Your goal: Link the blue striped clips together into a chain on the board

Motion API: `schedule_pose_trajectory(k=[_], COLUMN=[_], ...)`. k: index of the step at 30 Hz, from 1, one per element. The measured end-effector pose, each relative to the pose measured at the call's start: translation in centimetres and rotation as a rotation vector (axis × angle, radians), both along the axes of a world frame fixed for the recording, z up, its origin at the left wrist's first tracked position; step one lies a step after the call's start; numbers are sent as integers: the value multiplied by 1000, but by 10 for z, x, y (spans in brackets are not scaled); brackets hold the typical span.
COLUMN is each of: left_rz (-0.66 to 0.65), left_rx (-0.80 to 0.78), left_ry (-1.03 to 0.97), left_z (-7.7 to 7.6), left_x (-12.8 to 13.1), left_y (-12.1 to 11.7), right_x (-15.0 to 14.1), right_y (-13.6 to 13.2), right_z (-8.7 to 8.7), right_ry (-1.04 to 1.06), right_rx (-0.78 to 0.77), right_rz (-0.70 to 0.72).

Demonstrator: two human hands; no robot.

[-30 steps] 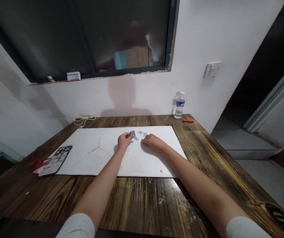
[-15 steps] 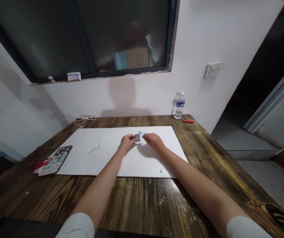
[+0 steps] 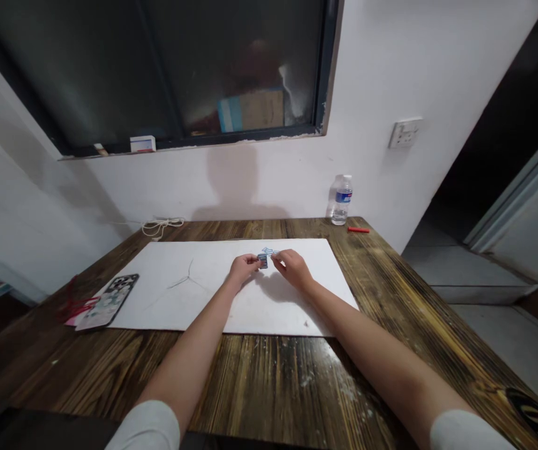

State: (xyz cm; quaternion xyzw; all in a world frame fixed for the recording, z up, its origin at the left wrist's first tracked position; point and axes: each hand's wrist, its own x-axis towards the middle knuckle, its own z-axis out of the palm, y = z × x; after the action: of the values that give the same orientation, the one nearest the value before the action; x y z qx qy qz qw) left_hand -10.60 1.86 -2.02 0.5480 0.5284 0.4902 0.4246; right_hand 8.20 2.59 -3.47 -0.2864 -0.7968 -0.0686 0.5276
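A small dark-blue piece with pale stripes is pinched between the thumb and fingers of my left hand. My right hand is close beside it on the right, fingertips pressed together. Whatever those fingertips may hold is too small to make out. Light-blue outlined shapes show just behind the fingertips, partly hidden by both hands. I cannot tell whether they join the piece. Both hands are over the right half of a white board, which has thin dark lines on its left half.
On the wooden table, a patterned phone case and red strings overlap the board's left end. A white cable lies at the back left. A water bottle and a red stick-like object are at the back right.
The blue piece in my left hand has tilted slightly. My right fingertips have shifted a little, and more of the light-blue shapes shows between the hands.
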Motion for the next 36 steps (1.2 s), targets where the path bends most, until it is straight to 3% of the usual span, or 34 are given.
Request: schedule_pose_trajectory(k=[12, 25, 32, 36], left_rz=[-49, -90, 25, 109], left_rx=[-2, 25, 44, 69], left_ry=[-61, -63, -82, -124], left_z=[3, 7, 8, 3], left_x=[0, 2, 2, -2], left_y=[-2, -5, -5, 1], right_x=[-2, -4, 3, 5], right_y=[8, 6, 4, 8], right_z=[-11, 0, 6, 0], right_ry=[-147, -280, -143, -214], right_rx=[-92, -50, -222, -358], right_rz=[73, 183, -101, -254])
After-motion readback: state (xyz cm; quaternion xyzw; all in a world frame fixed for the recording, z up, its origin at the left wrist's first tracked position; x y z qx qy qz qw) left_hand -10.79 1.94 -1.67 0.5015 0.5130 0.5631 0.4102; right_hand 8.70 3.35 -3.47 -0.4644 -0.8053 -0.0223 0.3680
